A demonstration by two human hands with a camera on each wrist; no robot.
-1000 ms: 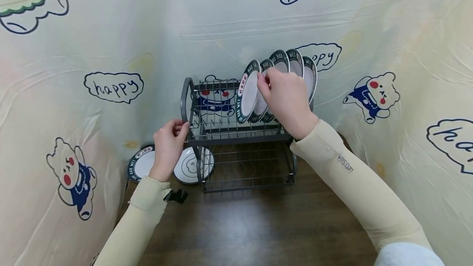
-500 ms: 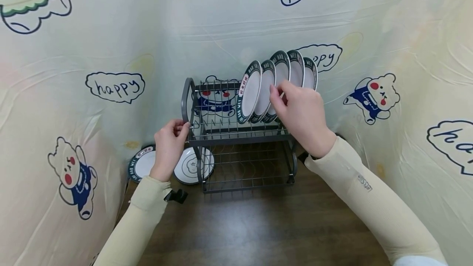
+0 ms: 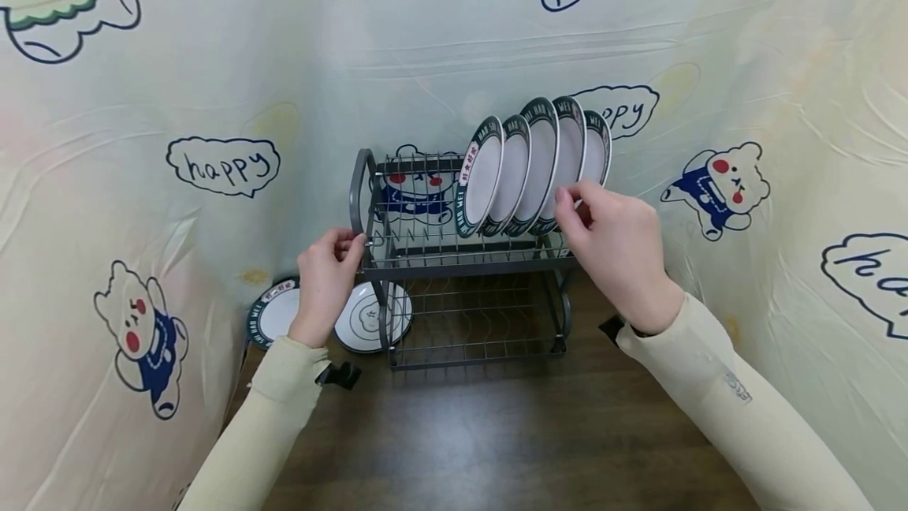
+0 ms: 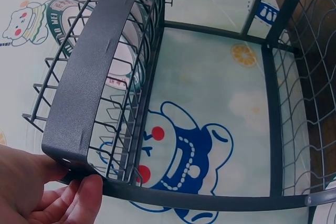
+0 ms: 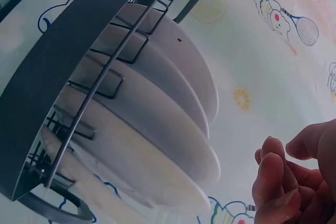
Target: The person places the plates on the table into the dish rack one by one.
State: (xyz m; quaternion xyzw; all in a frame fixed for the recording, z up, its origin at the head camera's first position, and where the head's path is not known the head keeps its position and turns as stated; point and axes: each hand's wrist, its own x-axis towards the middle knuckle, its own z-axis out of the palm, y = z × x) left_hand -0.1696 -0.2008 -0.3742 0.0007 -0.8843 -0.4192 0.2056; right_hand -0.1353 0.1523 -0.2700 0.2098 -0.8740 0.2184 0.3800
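Note:
A dark grey two-tier dish rack (image 3: 464, 266) stands against the patterned cloth. Several white plates (image 3: 481, 180) with dark green lettered rims lean upright in a row on the right half of its upper tier. My left hand (image 3: 325, 278) pinches the rack's left end at the front corner of the upper tier; the left wrist view shows thumb and fingers at the end of the wide bar (image 4: 86, 87). My right hand (image 3: 620, 247) hovers in front of the rack's right end, fingers loosely curled and holding nothing. In the right wrist view a gap separates these fingers (image 5: 270, 182) from the plates' undersides (image 5: 157, 114).
Two more plates lie flat at the left: a green-rimmed plate (image 3: 273, 318) and a white plate with a line drawing (image 3: 362, 322), partly behind the rack's leg. The lower tier (image 3: 468, 322) is bare wire. Brown wooden floor (image 3: 454, 432) spreads in front.
My right hand has moved right and down, from in front of the plates to the rack's right end, uncovering the plates. My left hand stays at the rack's left corner.

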